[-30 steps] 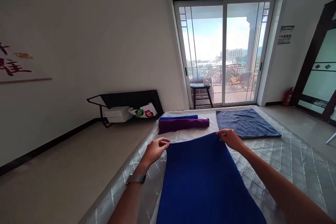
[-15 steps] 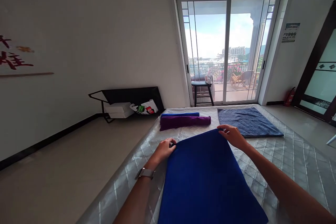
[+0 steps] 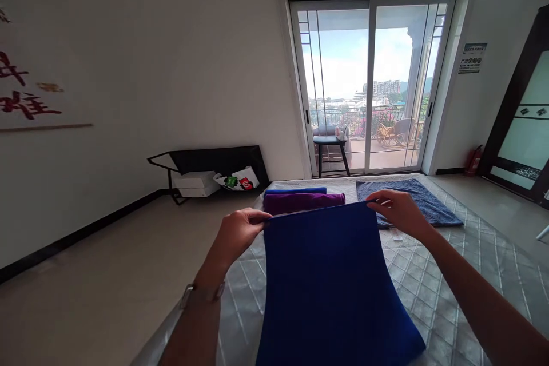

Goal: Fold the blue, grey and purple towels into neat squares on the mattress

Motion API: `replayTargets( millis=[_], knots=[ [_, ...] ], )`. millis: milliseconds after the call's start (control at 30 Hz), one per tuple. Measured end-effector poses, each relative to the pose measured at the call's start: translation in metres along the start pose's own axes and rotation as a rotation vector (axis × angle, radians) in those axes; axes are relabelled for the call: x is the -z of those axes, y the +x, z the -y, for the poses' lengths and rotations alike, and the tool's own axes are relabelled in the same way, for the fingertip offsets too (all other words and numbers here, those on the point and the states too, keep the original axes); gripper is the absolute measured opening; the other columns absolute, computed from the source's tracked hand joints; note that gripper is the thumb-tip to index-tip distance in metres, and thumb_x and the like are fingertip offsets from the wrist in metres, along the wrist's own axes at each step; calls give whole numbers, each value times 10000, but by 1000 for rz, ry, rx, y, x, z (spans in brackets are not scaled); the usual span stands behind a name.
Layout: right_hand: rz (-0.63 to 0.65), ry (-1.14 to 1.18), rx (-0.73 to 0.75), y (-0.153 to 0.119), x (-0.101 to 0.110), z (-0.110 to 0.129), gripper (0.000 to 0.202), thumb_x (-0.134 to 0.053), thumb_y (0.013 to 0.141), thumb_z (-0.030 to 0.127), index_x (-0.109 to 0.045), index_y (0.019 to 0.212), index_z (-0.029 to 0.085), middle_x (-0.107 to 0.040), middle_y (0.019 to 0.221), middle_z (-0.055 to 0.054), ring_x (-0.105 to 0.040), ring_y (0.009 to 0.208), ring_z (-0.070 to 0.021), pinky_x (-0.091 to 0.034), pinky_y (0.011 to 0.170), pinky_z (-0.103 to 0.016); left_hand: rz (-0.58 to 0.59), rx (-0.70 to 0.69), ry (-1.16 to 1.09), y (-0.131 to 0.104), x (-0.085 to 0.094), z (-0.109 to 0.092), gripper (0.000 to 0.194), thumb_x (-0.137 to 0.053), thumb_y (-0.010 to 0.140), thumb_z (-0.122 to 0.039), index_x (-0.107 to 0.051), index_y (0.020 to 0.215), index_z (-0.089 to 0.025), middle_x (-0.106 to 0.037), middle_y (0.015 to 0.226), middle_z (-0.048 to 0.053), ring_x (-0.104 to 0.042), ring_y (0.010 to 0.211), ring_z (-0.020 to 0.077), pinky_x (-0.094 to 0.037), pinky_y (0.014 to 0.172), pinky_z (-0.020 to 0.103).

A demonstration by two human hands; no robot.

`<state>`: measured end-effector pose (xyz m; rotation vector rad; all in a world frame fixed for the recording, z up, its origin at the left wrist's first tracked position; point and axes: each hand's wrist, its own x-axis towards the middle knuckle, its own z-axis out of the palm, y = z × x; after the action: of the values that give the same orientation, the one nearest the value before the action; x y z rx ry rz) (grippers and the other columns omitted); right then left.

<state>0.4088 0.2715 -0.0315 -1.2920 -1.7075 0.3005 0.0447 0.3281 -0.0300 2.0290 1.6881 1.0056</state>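
Observation:
A dark blue towel (image 3: 326,280) hangs stretched between my hands, its far edge raised and its near part running out of the bottom of the view. My left hand (image 3: 242,231) pinches the far left corner between thumb and fingers. At the far right corner, my right hand (image 3: 397,211) grips the edge the same way. Just beyond the raised edge lies a purple rolled cloth (image 3: 304,202), with a blue rolled cloth (image 3: 295,190) behind it. Flat at the far right is a grey-blue towel (image 3: 412,197), partly covered by my right hand.
Everything lies on a bed with a silver quilted cover (image 3: 433,274). Left of it, by the wall, a black rack (image 3: 214,160) holds white boxes (image 3: 195,183) and a printed bag (image 3: 238,179). A stool (image 3: 330,146) stands by the sliding glass door (image 3: 373,86).
Both hands have lifted the towel's far edge. My left hand moved left and up, my right hand slightly right and up, so the edge is pulled wider and straighter.

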Motion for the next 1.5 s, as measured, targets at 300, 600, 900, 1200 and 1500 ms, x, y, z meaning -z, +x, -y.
replayTargets(
  millis=[300, 600, 900, 1200, 1500],
  knots=[
    [-116, 18, -4, -16, 31, 43, 321, -699, 779, 529, -784, 913, 250, -716, 657, 12, -680, 541, -159, -559, 555, -281, -423, 50, -82, -28, 24, -57, 96, -609, 606, -333, -623, 593, -239, -675, 771, 3, -636, 717, 199, -491, 706, 319],
    [-127, 120, -36, -30, 51, 71, 400, -747, 741, 570, -789, 918, 215, -640, 494, 34, -572, 373, -122, -475, 366, -231, -521, 30, -578, -50, 40, -79, 95, -643, 569, -200, -560, 579, -245, -668, 779, -13, -610, 816, 188, -491, 700, 281],
    [-523, 165, 22, -54, 58, 95, 364, -741, 792, 541, -747, 986, 233, -723, 657, 18, -717, 562, -189, -628, 550, -313, -260, -104, -865, -103, 62, -117, 136, -662, 595, -203, -533, 599, -247, -541, 740, -29, -501, 715, 155, -440, 563, 234],
    [-808, 125, 22, -33, 93, 137, 254, -743, 799, 426, -711, 979, 249, -756, 875, -16, -746, 808, -226, -595, 826, -417, 330, -116, -971, -134, 77, -156, 207, -671, 580, -148, -487, 653, -207, -525, 705, -45, -431, 571, 83, -365, 483, 191],
    [194, 17, 44, 31, -69, 96, 224, -563, 907, 256, -725, 1053, 209, -766, 926, -26, -723, 906, -199, -551, 885, -352, 382, 76, -797, -145, 29, -53, 335, -718, 712, -446, -465, 817, -252, -470, 665, -73, -441, 597, 108, -372, 540, 219]
  ],
)
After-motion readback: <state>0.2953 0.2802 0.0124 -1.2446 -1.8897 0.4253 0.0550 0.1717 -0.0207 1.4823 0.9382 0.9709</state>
